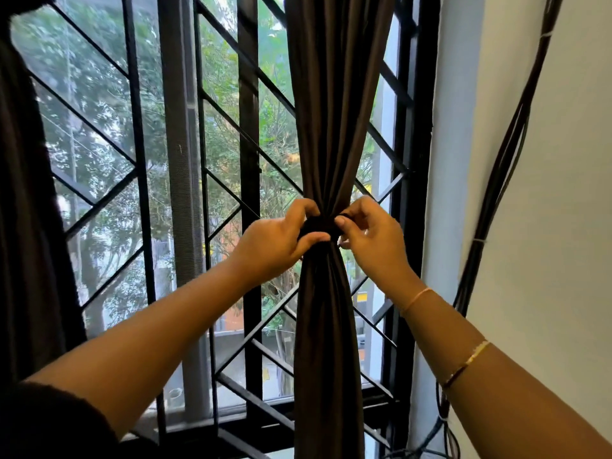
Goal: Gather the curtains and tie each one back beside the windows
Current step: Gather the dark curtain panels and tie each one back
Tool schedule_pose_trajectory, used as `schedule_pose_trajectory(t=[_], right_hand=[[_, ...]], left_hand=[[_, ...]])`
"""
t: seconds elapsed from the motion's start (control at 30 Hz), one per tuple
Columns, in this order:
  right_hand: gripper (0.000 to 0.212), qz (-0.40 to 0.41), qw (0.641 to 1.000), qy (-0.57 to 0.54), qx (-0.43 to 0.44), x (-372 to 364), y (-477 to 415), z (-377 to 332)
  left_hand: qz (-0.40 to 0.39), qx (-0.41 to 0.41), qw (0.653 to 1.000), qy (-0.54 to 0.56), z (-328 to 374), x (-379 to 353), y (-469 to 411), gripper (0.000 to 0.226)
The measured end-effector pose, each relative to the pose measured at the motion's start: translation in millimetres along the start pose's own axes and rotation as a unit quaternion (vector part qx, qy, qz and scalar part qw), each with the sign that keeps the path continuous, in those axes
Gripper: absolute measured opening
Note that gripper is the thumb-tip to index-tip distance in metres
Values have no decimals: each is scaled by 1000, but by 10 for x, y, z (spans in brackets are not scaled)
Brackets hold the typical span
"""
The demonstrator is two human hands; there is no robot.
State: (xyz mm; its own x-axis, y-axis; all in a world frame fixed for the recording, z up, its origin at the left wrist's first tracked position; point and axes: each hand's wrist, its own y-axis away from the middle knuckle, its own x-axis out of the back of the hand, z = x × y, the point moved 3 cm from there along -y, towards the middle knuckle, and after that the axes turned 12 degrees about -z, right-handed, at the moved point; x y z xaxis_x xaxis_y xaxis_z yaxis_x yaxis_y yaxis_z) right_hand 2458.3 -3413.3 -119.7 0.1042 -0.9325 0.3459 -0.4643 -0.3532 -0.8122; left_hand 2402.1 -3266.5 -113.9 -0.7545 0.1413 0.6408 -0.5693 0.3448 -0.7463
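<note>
Head view. Pinches with the left grip [275, 246] and the right grip [374, 236] a dark band [319, 225] wound round the waist of a dark brown fabric curtain [331, 127]. Hangs gathered in one narrow bundle before the black metal window grille [139, 160], toward its right side, near black cables [496, 180].

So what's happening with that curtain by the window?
A person is tying back the brown curtain in front of the barred window. The curtain is bunched into one narrow bundle, with a dark band around its middle. The left hand grips the band on one side and the right hand pinches it on the other. A second curtain hangs at the far left.
</note>
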Motion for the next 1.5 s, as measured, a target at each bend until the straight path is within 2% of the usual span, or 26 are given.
schedule_pose_trajectory(t=[0.1,0.2,0.33,0.47,0.57,0.63,0.7,0.73,0.8,0.9,1.0,1.1,1.2,1.27,1.4,1.5], right_hand=[[24,21,991,-115,-68,90,37,94],[24,36,976,-187,-107,189,31,148],[23,40,970,-209,-121,326,-43,174],[22,36,965,-221,-134,382,-84,251],[24,37,963,-222,-150,276,-53,345],[25,41,961,-225,-158,206,-16,405],[25,47,958,-228,-166,163,5,440],[24,51,955,-235,-172,147,7,451],[21,60,942,-268,-192,113,22,469],[18,58,926,-310,-207,83,35,507],[18,57,924,-315,-209,80,-2,531],[20,58,916,-328,-223,27,-61,537],[22,57,903,-355,-237,-61,-63,533],[21,78,900,-356,-240,-106,-63,509],[10,157,943,-231,-183,-209,40,365],[30,91,971,-190,-117,-441,195,244]], left_hand=[[-26,-47,997,-55,-9,55,-9,41],[-27,-90,992,-86,17,89,8,31],[6,-136,981,-141,97,179,16,21],[23,-180,972,-151,211,160,50,15],[12,-131,983,-132,182,42,109,18],[-27,-26,999,-34,100,-81,157,28],[-55,69,992,93,20,-223,183,32],[-46,88,988,116,8,-268,172,30],[-36,100,989,100,13,-307,124,24],[-35,95,993,52,17,-286,73,30],[-8,20,999,30,129,-215,59,37],[19,-31,999,25,238,-119,37,29],[31,-12,998,44,182,-120,111,28],[23,36,998,48,152,-195,160,33],[-4,85,991,108,212,-399,199,28],[9,133,973,187,270,-503,254,28]])
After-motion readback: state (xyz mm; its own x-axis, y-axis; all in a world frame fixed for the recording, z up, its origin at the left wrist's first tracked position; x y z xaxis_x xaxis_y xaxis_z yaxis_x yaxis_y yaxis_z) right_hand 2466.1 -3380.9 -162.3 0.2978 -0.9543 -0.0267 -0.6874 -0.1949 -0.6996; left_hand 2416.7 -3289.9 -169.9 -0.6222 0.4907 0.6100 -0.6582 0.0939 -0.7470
